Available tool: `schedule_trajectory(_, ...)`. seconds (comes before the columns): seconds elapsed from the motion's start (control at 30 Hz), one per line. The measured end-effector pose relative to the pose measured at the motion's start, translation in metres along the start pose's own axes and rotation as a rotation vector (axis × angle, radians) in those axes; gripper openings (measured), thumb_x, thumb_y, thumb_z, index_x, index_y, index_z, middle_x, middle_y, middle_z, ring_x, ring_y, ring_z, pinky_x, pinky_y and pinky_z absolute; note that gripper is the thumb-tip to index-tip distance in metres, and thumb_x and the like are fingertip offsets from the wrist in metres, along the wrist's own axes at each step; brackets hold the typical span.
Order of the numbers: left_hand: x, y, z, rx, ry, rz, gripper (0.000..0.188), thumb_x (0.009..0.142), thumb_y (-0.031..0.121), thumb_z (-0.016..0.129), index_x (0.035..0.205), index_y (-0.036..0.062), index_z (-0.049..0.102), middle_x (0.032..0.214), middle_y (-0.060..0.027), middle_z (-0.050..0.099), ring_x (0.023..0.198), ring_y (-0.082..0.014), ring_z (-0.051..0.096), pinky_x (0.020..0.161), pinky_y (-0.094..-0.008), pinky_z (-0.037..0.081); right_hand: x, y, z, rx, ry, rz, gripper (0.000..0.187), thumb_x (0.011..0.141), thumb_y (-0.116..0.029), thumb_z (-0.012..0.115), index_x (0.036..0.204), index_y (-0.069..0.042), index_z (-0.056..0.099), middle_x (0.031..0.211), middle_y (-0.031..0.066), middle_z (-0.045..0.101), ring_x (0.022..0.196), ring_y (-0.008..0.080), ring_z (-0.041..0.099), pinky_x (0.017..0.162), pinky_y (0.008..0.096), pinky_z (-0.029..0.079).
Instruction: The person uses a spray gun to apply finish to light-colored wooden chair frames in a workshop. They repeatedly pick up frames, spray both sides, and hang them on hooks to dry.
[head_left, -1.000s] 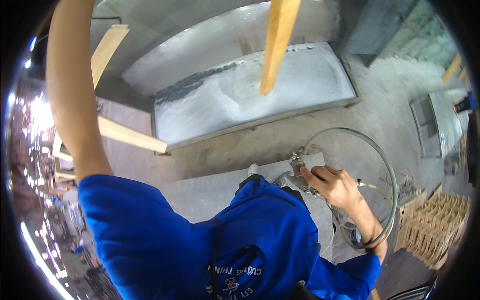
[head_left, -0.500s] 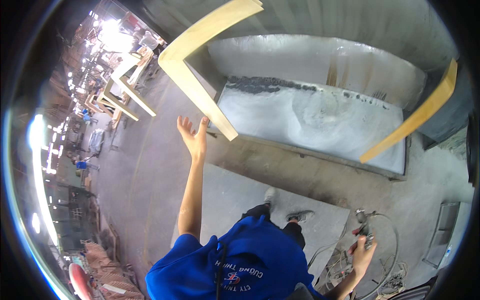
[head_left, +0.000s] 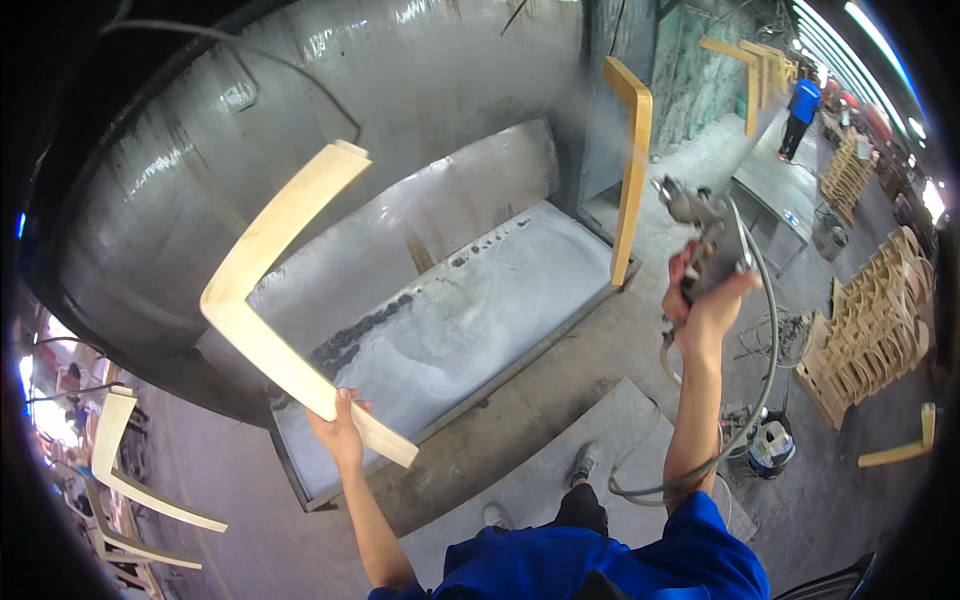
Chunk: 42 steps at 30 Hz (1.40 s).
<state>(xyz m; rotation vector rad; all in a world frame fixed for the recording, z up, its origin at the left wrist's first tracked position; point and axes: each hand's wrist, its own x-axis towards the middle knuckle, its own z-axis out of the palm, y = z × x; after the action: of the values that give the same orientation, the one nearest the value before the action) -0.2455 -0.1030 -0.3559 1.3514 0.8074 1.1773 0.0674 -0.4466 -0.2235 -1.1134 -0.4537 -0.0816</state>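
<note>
A curved, shiny grey metal wall (head_left: 430,80), streaked and stained brown in places, rises behind a long rectangular metal trough (head_left: 520,365) with a straight rim. Inside spreads a cloudy, whitish surface (head_left: 470,320), swirled in the middle and broken by dark, crusty lumps along the far side. A flat, grey board (head_left: 630,430) lies on the floor under the person's shoes.

The pale cream, angled wooden piece (head_left: 228,305) shows in front of the wall and the trough's left part. It is smooth and bent like a boomerang, with a rounded outer corner, a stepped upper end and a squared lower end; a thin, dark wire (head_left: 232,42) runs to its top. The left grip (head_left: 340,430) is clamped on its lower arm, thumb across the face.

The right grip (head_left: 712,295) is wrapped around a grey metal spray gun (head_left: 710,225), from which a greenish, translucent hose (head_left: 775,340) loops down beside the forearm. Near the gun, a honey-yellow, angled wooden piece (head_left: 634,170) hangs upright, its tone deeper. Ribbed, light-brown wooden parts (head_left: 870,320) stand stacked at right.
</note>
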Motion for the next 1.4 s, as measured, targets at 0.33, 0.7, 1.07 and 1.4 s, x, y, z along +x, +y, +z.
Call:
schedule_trajectory(0.33,-0.011,0.019,-0.004,-0.105,-0.214,-0.053,0.030,0.099,0.012,0.069,0.116,0.0030,0.045,0.083,-0.0119,0.064,0.054,-0.0218,0.066,0.046,-0.0335,0.055,-0.079,-0.041,0.056,-0.117,0.062,0.017,0.084,0.100,-0.077,0.034,0.110,0.002,0.061,0.080,0.0077,0.063,0.043,0.0077,0.042,0.037,0.0235,0.027)
schedule_trajectory(0.7,-0.014,0.028,-0.001,-0.129,-0.285,-0.111,0.029,0.099,0.011,0.068,0.115,0.0018,0.045,0.083,-0.0108,0.063,0.054,-0.0212,0.065,0.047,-0.0325,0.054,-0.057,-0.024,0.080,-0.514,-0.191,-0.019,0.083,0.104,-0.073,0.019,0.107,-0.002,0.061,0.075,0.0017,0.059,0.043,0.0059,0.038,0.040,0.0247,0.027)
schedule_trajectory(1.07,0.093,-0.013,-0.088,0.849,-0.037,0.761,0.050,0.084,0.027,0.087,0.110,0.0004,0.054,0.082,-0.0194,0.073,0.072,-0.0367,0.075,0.061,-0.0454,0.059,-0.071,-0.131,0.032,0.006,0.102,0.428,0.113,0.084,-0.097,0.022,0.131,0.000,0.057,0.094,0.0069,0.068,0.060,0.0105,0.055,0.048,0.0209,0.034)
schedule_trajectory(1.4,0.123,0.009,-0.121,0.891,-0.113,1.128,0.046,0.076,0.010,0.083,0.113,0.0092,0.056,0.102,-0.0105,0.072,0.082,-0.0319,0.072,0.069,-0.0436,0.057,0.044,-0.146,0.139,-1.090,-0.378,-0.170,0.044,0.108,-0.042,0.047,0.112,0.000,0.058,0.069,0.0002,0.056,0.052,0.0075,0.047,0.050,0.0261,0.039)
